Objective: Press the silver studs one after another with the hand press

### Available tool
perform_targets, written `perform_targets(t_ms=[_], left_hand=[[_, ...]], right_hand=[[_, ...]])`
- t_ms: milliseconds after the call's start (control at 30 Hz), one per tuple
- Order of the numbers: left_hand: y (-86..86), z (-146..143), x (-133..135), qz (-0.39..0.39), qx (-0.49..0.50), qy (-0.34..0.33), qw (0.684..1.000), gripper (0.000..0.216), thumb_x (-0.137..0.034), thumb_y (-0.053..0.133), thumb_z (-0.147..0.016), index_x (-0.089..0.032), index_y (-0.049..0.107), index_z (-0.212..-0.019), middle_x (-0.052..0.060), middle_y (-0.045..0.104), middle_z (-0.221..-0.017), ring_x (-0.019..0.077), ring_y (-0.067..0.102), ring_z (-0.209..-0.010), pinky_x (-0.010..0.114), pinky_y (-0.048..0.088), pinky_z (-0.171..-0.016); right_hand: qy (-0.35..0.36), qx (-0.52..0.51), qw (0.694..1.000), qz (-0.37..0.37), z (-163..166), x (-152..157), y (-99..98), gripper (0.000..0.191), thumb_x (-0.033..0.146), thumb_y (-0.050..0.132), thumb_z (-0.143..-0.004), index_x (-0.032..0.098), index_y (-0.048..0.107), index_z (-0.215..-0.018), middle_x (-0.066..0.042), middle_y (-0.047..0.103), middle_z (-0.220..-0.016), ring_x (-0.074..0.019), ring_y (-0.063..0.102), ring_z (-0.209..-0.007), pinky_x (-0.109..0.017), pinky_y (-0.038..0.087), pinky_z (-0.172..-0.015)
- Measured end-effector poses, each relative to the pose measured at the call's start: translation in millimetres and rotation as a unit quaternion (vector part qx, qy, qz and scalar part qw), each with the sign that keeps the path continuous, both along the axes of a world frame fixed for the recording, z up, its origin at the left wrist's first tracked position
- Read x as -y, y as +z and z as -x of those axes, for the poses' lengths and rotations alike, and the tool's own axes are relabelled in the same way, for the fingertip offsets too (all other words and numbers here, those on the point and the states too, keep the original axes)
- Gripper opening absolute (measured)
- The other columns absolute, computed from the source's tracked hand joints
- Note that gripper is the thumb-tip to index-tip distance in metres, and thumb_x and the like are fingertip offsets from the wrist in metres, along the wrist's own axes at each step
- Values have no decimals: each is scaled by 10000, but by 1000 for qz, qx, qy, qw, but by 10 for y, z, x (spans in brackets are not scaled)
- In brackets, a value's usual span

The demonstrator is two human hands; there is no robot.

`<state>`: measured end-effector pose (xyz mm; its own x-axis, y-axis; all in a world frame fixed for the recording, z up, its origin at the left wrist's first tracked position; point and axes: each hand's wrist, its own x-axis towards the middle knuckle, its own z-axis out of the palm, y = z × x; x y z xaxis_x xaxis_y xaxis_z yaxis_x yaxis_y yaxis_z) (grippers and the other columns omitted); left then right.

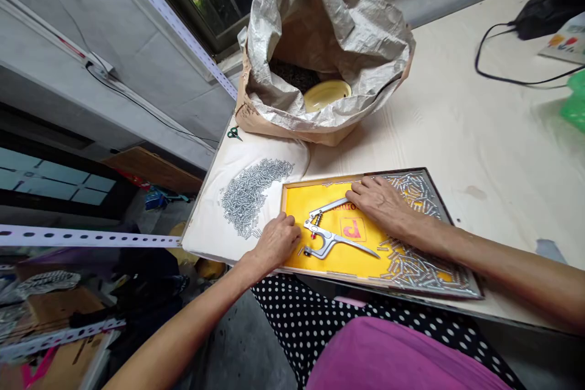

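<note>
My left hand is at the left rim of a shallow yellow-bottomed tray, with its fingers curled together; whatever is inside them is hidden. My right hand reaches over the tray, fingers bent around the end of the upper handle of silver pliers. These hand pliers have a spring, a red piece and a black tip at the jaw, and lie open on the yellow surface. Small metal pieces like short springs or screws fill the tray's right side. More are heaped in a pile on white cloth to the left.
A large woven sack stands open behind the tray, with dark contents and a yellow bowl inside. Small green-handled scissors lie beside it. A black cable and a green bag are at the right. White perforated posts border the left side.
</note>
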<state>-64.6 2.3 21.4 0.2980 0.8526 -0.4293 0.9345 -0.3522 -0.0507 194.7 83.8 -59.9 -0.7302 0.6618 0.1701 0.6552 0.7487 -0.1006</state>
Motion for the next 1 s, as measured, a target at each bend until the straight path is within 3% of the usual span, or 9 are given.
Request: perform_targets(t_ms=[167,367,500,600,700,767,867,1000], left_hand=[[-24,480,-325,-184,-70,108,974,297,-179,438,-979,-177,730,-930,127,641,-958,276,546,-976,359,447,-767],[-205,731,-673,-144,-95,136,975,308,-196,406,-986,-154,693,-884,135,615,-1040,277,516,-1038,339,407,-779],[-232,771,-697,-160,-71,138,975,289,-182,402,-971,-145,672,-875,138,619,-1065,271,518,-1044,337,405,-808],[-177,817,-645,-202,7,168,965,251,-213,447,-949,-145,686,-919,126,662,-1021,266,561,-1022,340,425,-833],[-97,726,-500,-225,148,267,925,212,-306,548,-906,-162,702,-896,82,718,-926,228,627,-887,312,464,-800],[-68,538,-346,-185,251,317,896,219,-365,603,-874,-175,714,-877,50,738,-859,197,646,-769,287,489,-734],[-128,159,-99,-103,339,295,887,186,-345,638,-856,-188,736,-860,37,742,-791,180,657,-700,275,510,-692],[-352,-164,89,-119,333,229,907,136,-251,625,-880,-201,743,-834,45,748,-829,185,685,-764,293,536,-747]], right_hand=[[-1,-42,999,13,-7,8,-18,237,96,412,-912,226,610,-900,-91,615,-901,-266,468,-854,-382,326,-740],[-8,-35,999,15,18,14,-52,236,80,420,-929,206,616,-896,-91,615,-876,-253,456,-846,-364,305,-723],[-27,-9,1000,11,43,58,64,263,65,400,-939,177,638,-958,-112,634,-942,-258,470,-876,-371,300,-731],[-41,-24,999,5,74,211,162,233,150,415,-985,152,648,-1001,-125,638,-978,-266,486,-912,-380,303,-748],[20,-69,996,59,95,454,144,242,358,497,-999,185,631,-895,-88,631,-912,-249,504,-890,-380,326,-776],[56,-88,989,102,90,598,68,210,379,525,-984,202,606,-904,-68,627,-916,-233,517,-871,-377,347,-791],[53,-81,984,150,44,683,-40,111,200,466,-973,215,574,-958,-52,622,-917,-200,517,-786,-343,361,-720],[30,-66,986,149,-46,621,-59,179,118,416,-947,226,556,-978,-58,630,-939,-199,516,-776,-324,351,-682]])
